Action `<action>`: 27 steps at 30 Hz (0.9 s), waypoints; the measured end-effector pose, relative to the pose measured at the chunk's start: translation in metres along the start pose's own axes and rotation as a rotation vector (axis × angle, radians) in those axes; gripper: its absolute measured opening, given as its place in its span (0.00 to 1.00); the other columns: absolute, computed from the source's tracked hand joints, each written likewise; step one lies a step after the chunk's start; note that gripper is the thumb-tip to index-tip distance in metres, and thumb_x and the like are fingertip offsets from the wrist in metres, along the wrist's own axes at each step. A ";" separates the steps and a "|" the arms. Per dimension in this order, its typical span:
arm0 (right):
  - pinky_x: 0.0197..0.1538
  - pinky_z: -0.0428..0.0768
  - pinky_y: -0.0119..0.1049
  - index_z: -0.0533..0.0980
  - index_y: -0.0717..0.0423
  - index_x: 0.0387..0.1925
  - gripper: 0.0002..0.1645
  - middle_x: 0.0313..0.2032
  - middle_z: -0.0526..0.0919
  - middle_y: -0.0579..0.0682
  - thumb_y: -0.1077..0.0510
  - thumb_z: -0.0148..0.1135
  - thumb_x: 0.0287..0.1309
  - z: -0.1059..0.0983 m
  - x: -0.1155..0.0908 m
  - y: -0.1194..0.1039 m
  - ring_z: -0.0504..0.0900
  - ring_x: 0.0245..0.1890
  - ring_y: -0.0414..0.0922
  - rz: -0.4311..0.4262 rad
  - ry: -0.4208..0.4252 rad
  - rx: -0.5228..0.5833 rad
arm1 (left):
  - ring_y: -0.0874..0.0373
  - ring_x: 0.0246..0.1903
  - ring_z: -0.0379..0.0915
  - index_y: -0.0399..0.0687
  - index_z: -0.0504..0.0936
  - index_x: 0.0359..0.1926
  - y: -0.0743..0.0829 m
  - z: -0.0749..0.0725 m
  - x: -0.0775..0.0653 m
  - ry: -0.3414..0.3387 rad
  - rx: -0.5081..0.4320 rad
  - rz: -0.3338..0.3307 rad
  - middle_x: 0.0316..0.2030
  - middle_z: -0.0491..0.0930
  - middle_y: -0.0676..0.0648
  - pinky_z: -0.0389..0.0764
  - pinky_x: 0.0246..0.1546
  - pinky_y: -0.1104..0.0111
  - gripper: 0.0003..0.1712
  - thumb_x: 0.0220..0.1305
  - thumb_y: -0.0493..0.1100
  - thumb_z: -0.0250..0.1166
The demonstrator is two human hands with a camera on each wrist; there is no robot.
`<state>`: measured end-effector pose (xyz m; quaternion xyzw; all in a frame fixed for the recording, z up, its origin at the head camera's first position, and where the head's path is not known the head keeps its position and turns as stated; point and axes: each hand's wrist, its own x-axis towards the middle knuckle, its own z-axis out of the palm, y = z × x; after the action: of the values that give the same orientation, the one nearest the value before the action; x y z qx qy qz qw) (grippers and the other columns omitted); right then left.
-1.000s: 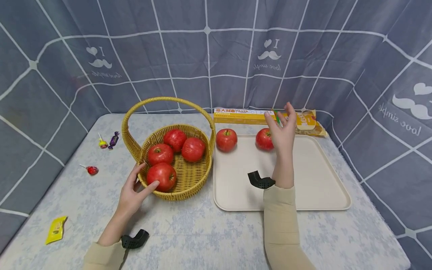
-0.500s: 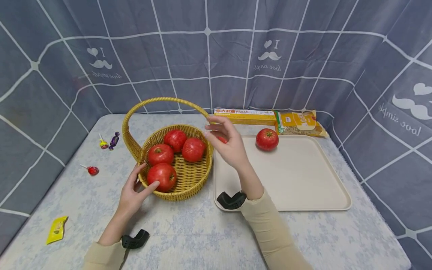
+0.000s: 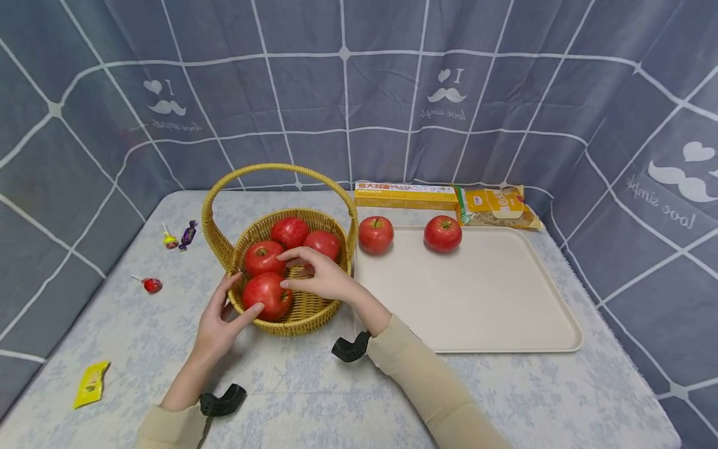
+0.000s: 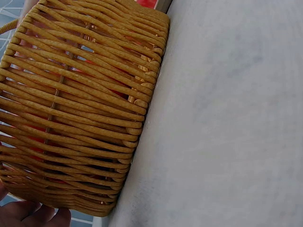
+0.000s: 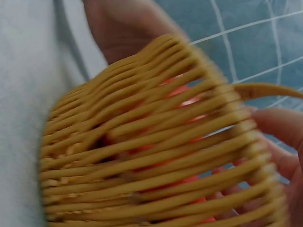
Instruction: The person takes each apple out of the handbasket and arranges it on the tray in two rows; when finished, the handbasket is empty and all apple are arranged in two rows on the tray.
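Note:
A yellow woven basket [image 3: 305, 325] with a tall handle holds several red apples. My left hand [image 3: 215, 333] holds its near-left rim, thumb on the near side and fingers round the left side. In the left wrist view, fingertips [image 4: 40, 215] show at the edge of the basket's weave [image 4: 80, 109]. Over the basket's inside, my right hand [image 3: 322, 274] has its thumb and fingers spread apart beside the front apple [image 3: 262, 296]; contact cannot be told. It partly covers the right apple [image 3: 324, 242]. The basket wall [image 5: 142, 156] hides much of that hand in the right wrist view.
Right of the basket lies a cream tray [image 3: 477, 299] with two apples, one at its back-left corner [image 3: 376, 235] and one farther right [image 3: 443, 234]. Behind it are a pasta box [image 3: 406, 196] and a pasta bag [image 3: 496, 207]. Lollipops [image 3: 151, 285] and wrapped sweets [image 3: 91, 385] lie left.
My right hand has moved left from above the tray's right apple, past the left one, to inside the basket. The left hand and the apples have stayed in place.

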<state>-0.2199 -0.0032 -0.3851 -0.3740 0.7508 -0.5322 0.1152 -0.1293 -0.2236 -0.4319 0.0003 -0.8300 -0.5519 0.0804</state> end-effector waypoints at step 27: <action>0.58 0.65 0.29 0.61 0.41 0.65 0.48 0.62 0.61 0.45 0.50 0.76 0.42 0.011 0.028 0.013 0.60 0.60 0.37 0.040 -0.438 -0.257 | 0.46 0.68 0.46 0.47 0.55 0.71 0.000 -0.002 -0.001 -0.005 0.010 0.022 0.72 0.42 0.46 0.61 0.52 0.86 0.43 0.59 0.41 0.67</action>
<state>-0.2385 -0.0280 -0.3944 -0.4768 0.7767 -0.3364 0.2371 -0.1278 -0.2255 -0.4316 -0.0097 -0.8330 -0.5467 0.0845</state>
